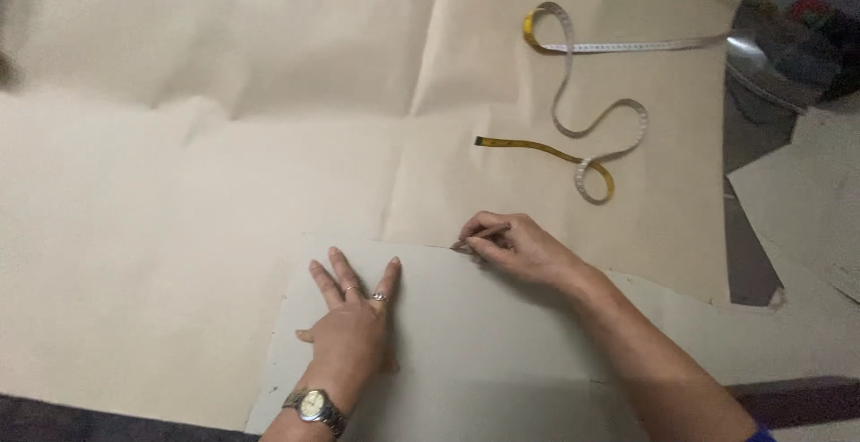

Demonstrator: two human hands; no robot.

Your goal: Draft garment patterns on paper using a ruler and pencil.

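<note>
A large sheet of tan paper [224,155] covers nearly the whole bench, creased in several long folds. Lying on top of it, toward 6 o'clock, is a paler grey-white pattern piece [484,343] whose upper edge runs roughly level from the middle of the view out to 3 o'clock.

The left hand [351,321] lies flat on the pattern piece near its upper left corner, palm down, fingers [336,270] spread open and pointing to 12 o'clock, gripping nothing. It wears rings on two fingers and a metal wristwatch [315,406] with a pale dial at the wrist.

The right hand [512,247] sits at 1 o'clock from the left hand, right on the upper edge of the pattern piece. Its fingers are pinched closed around a thin pencil [475,238], the tip pointing to 9 o'clock and touching the paper at the edge of the pattern piece. The forearm runs off toward 5 o'clock, with a scrap of blue sleeve [761,433] at the frame's edge.

At 1 o'clock, well apart from both hands, a measuring tape [591,128] lies in loose curls on the tan paper, white on one face and yellow on the other. Beyond the paper's right edge, at 2 o'clock, dark cluttered things are too dim to tell
</note>
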